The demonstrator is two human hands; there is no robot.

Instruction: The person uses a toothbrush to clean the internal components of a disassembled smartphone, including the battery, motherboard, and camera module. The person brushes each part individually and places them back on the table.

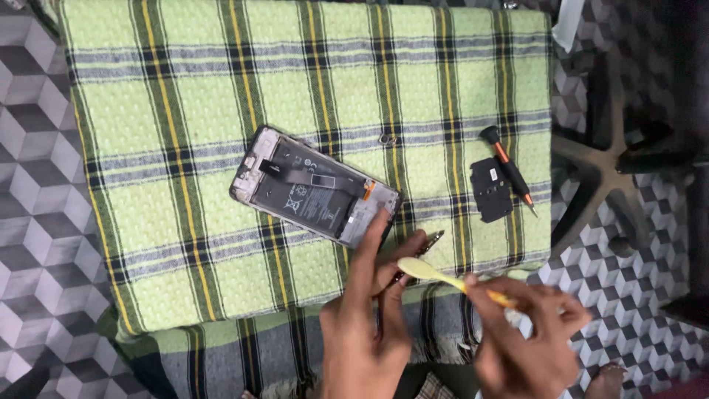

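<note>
Opened phone (314, 188) — back cover removed, battery and dark flex strip exposed; laid aslant on a green checked cloth (185, 96). Its lower corner is touched by the left hand (369, 325), forefinger extended, tweezers (421, 247) pinched beneath. A yellow plastic pry tool (436, 272) is gripped by the right hand (524, 340). Well apart at right — black cover plate (491, 190) beside an orange-and-black screwdriver (508, 171); a small screw-like part (385, 139) above the phone.

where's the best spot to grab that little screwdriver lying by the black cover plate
Probably the black handle end of the screwdriver, coming from above and pinching across its width. It lies flat on the checked cloth, handle toward the far edge, tip toward the near edge. The black cover plate sits close on one side, so the upper handle is freest.
</note>
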